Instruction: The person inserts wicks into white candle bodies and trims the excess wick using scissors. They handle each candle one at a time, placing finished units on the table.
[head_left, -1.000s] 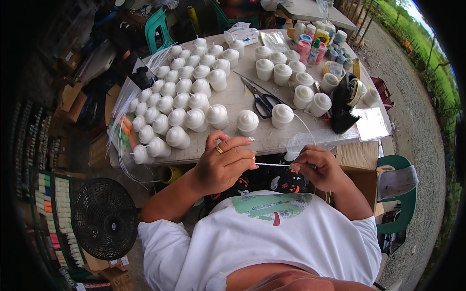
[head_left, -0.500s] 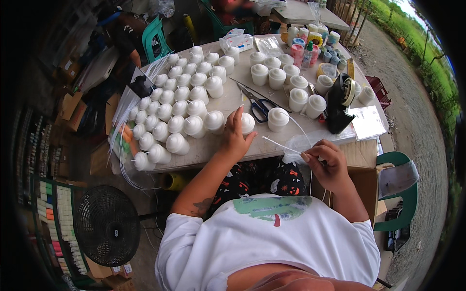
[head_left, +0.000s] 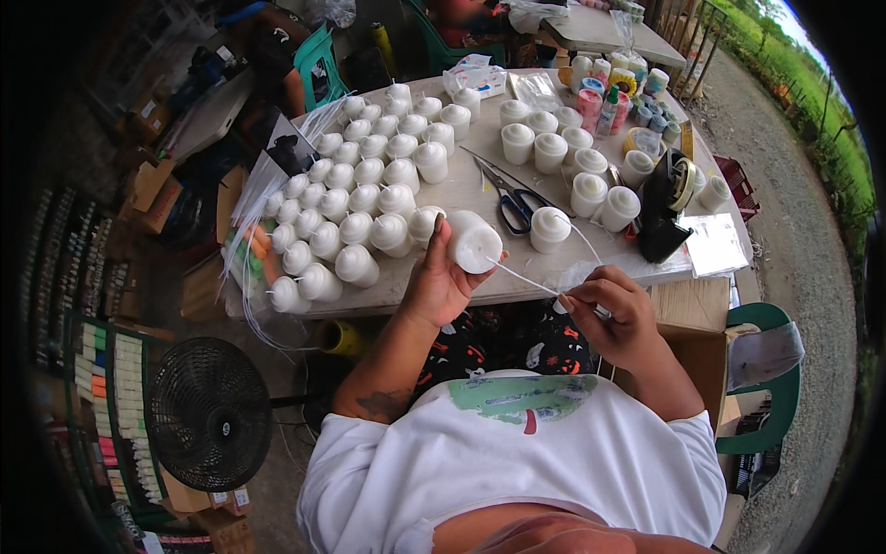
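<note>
My left hand (head_left: pixel 441 277) is closed round a white candle (head_left: pixel 474 242), lifted off the table and tilted so that its flat base faces me. A white wick (head_left: pixel 528 279) runs from the middle of that base to my right hand (head_left: pixel 604 305), whose thumb and fingers pinch it. Whether the wick's tip has entered the base is too small to tell. Just beyond, another white candle (head_left: pixel 550 231) stands upright with a long curved wick beside it. Dark-handled scissors (head_left: pixel 517 205) lie behind it on the table (head_left: pixel 466 152).
Rows of white candles (head_left: pixel 369 198) fill the table's left side; several more (head_left: pixel 549 148) stand right of centre. A black tape dispenser (head_left: pixel 666 208) and clear plastic sleeves (head_left: pixel 715 242) lie at the right. Below are a cardboard box (head_left: pixel 692 319) and a black fan (head_left: pixel 210 414).
My left hand has taken hold of the standing candle, raised it and turned its base toward me. My right hand's wick now meets the base. The whole view has shifted slightly.
</note>
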### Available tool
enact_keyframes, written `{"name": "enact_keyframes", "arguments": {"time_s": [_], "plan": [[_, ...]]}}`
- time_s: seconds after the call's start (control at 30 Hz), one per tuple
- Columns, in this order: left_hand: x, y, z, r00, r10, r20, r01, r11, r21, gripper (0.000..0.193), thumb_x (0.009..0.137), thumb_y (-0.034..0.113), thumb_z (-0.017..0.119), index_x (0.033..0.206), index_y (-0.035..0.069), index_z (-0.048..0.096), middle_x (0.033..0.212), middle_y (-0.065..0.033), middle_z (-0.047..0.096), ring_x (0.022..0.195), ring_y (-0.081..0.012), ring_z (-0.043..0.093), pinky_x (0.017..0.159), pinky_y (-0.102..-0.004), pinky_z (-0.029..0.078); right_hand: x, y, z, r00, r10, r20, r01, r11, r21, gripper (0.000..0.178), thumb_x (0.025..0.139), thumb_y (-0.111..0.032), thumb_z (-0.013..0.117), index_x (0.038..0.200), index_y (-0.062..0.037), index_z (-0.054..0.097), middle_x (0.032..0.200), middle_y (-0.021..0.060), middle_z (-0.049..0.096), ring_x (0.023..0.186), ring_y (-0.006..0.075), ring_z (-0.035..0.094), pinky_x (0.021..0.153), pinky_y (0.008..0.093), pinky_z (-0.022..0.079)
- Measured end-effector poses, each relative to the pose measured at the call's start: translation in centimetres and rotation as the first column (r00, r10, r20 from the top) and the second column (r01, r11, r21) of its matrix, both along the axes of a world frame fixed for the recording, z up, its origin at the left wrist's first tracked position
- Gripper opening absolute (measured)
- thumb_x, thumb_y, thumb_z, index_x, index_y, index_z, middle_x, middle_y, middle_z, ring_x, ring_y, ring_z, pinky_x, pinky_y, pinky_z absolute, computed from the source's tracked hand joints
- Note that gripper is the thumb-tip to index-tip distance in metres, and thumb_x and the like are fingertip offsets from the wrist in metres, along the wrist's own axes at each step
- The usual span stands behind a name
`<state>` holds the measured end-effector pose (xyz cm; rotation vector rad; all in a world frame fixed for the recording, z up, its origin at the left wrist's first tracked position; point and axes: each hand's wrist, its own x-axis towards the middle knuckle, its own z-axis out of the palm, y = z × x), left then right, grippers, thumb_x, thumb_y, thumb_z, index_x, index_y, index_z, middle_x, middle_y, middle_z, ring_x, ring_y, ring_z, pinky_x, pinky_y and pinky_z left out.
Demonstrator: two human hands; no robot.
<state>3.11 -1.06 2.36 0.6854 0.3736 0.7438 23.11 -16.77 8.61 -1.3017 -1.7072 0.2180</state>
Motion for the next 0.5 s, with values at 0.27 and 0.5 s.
{"name": "enact_keyframes", "arguments": {"time_s": [0.27,0.5], "plan": [[0.39,-0.73,0.07,0.998,0.05,-0.029,-0.049,0.998,0.034,0.063,0.094,0.058,0.047,0.13,0.006,0.047,0.123,-0.0124,0.059,0.102,-0.0273,0.065,0.084,-0.0357,0.059,0.07,0.2,-0.11,0.997,-0.022,0.068,0.021,1.0,0.018,0.011,0.077,-0.004,0.075,0.082,-0.0063,0.066,0.07,0.0048,0.055,0.066,0.0233,0.054,0.06,0.0342,0.043],[0.48,-0.8,-0.09,0.997,0.076,-0.031,-0.075,0.996,0.037,0.06,0.094,0.055,0.05,0.13,0.007,0.046,0.123,-0.0127,0.059,0.105,-0.0289,0.064,0.088,-0.0401,0.056,0.06,0.18,0.06,0.994,-0.038,0.104,0.035,0.999,0.03,0.011,0.076,-0.005,0.076,0.081,-0.0069,0.066,0.07,0.0046,0.056,0.067,0.0237,0.055,0.06,0.034,0.044]]}}
